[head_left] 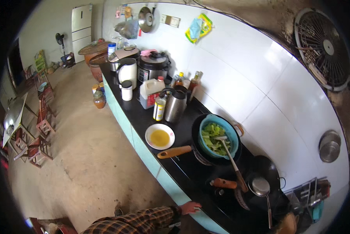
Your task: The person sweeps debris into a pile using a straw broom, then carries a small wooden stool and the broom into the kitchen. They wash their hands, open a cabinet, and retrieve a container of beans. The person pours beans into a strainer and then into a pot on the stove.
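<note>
My left hand (189,207), below a plaid sleeve, lies at the counter's front edge with its fingers stretched out and nothing in them. No right hand can be made out; a blurred tan shape (288,224) at the lower edge is unclear. Beyond my left hand, a wooden-handled knife (225,183) rests on the black stove. A turquoise basin (203,134) of green leafy vegetables (212,134) sits in a dark frying pan (195,145). The wooden-handled spatula (232,160) leans out of the basin. Farther right, a metal ladle (260,187) lies in a dark wok (271,167).
A white bowl of yellow liquid (160,137) stands left of the pan. Behind it are a steel jug (175,105), a plastic jug (149,93), bottles and a pressure cooker (153,66). A wall fan (325,46) hangs upper right. Wooden stools (38,148) stand at left.
</note>
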### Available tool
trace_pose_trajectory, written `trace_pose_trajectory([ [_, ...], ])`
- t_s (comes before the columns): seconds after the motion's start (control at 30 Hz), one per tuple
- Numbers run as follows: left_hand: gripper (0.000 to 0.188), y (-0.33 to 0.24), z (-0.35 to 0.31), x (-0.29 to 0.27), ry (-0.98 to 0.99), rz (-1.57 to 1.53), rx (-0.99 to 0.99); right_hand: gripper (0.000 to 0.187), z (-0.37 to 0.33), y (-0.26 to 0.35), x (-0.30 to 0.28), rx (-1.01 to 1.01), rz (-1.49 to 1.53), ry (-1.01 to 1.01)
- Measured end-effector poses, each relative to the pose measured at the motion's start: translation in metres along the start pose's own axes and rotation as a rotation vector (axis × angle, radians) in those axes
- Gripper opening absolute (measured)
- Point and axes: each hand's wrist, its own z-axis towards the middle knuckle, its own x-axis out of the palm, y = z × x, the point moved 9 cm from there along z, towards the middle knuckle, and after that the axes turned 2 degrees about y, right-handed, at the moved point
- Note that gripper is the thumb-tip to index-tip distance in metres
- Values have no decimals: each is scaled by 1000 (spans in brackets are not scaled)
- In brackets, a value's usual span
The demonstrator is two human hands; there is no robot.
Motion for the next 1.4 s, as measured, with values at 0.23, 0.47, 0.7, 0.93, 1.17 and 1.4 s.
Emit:
trace_pose_trajectory([
  [0.23, 25, -20, -143, -116, 448, 1964, 525, 45, -9, 16, 84, 32, -265, 52],
  [0.47, 62, -74, -458, -374, -509, 931, -339, 49, -4, -21, 181, 75, -579, 145],
  [0.7, 58, -42, -735, -473, -1171, 793, -179, 77, -3, -21, 374, 272, -1619, 418],
  [0.93, 58, 51, -843, -491, -1303, 317, -102, 60, -17, -42, 724, -4, -1523, 523],
  [1.17, 71, 91, -895, -474, -1397, 8, -130, 42, -35, -136, 1012, -128, -1867, 747],
  [1.4, 66, 120, -967, -481, -1701, -299, -53, 25, -90, -245, 1224, -233, -2118, 892],
])
